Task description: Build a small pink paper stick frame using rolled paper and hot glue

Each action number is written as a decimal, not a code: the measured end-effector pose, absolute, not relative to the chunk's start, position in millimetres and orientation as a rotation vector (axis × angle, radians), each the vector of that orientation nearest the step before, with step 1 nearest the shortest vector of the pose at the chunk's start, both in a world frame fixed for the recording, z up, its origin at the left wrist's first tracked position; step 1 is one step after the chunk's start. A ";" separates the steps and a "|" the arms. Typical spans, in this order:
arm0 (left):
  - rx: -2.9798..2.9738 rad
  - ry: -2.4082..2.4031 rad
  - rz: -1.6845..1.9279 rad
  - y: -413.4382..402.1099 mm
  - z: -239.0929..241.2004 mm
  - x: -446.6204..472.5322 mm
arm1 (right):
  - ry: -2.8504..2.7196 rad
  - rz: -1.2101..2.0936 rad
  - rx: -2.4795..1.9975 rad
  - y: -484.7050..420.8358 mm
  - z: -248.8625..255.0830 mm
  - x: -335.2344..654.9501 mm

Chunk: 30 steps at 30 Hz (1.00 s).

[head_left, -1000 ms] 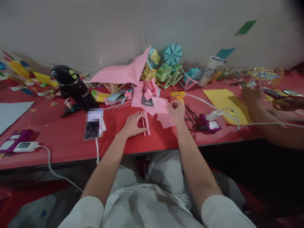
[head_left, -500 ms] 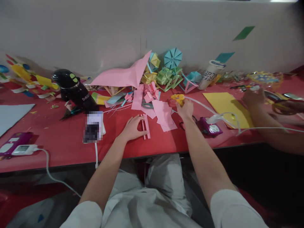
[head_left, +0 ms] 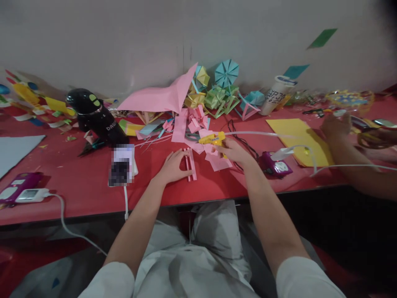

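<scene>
Near the middle of the frame we see the left hand (head_left: 173, 167) curved around the pink paper strips (head_left: 191, 165), fingertips at the far end and thumb at the near end, holding them against the counter (head_left: 217, 190); just right of centre, the right hand (head_left: 235, 151) grips the yellow glue gun (head_left: 212, 139), its nozzle pointing left. We would worry first about a stray drip, since the nozzle hangs above loose pink scraps (head_left: 218, 162) that could get stuck together. Should the glue be hot, fingers this near the nozzle could be burned. The black cord (head_left: 245, 145) curls beside the right wrist and might snag, and the strips could skew if the left hand's hold slackened. The counter is red, its near edge dark, and crowded along the back with folded paper ornaments (head_left: 217, 97), a large pink sheet (head_left: 155, 99) and, upper left, a black bottle (head_left: 104, 120). Behind rises a plain grey wall (head_left: 124, 45); at far right we notice another person's hand (head_left: 336, 128) beside a yellow sheet (head_left: 294, 142).
</scene>
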State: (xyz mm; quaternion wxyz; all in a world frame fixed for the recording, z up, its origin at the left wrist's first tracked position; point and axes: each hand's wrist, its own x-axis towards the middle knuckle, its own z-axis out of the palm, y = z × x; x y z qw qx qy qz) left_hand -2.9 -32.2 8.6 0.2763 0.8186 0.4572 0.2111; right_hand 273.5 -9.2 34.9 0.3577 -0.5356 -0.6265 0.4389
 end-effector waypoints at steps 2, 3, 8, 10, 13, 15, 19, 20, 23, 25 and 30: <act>2.201 1.228 0.568 -32.4 8.8 -2.9 | -1.644 1.118 -1.434 -12.3 33.4 267.2; 2.203 1.231 0.565 -32.5 8.9 -3.0 | -1.662 1.108 -1.465 -13.4 32.7 264.4; 2.218 1.241 0.546 -32.6 10.0 -2.6 | -1.691 1.151 -1.534 -15.4 31.5 255.0; 2.223 1.250 0.535 -32.9 11.1 -2.3 | -1.681 1.172 -1.544 -15.4 31.7 253.2; 2.234 1.264 0.514 -33.7 13.1 -1.7 | -1.703 1.167 -1.584 -14.8 32.1 252.3; 2.236 1.271 0.504 -34.2 14.2 -1.4 | -1.748 1.140 -1.590 -14.0 32.0 252.4; 2.235 1.278 0.500 -34.7 15.2 -1.1 | -1.809 1.111 -1.517 -11.9 30.3 253.0; 2.236 1.278 0.501 -34.7 15.2 -1.1 | -1.814 1.123 -1.506 -11.6 29.9 253.1; 2.242 1.273 0.504 -34.6 14.5 -1.4 | -1.840 1.127 -1.509 -11.6 30.5 252.9; 2.244 1.269 0.508 -34.4 13.9 -1.7 | -1.864 1.096 -1.534 -12.8 33.9 252.2; 2.237 1.280 0.515 -33.6 13.1 -1.6 | -1.923 1.042 -1.631 -17.2 47.1 250.0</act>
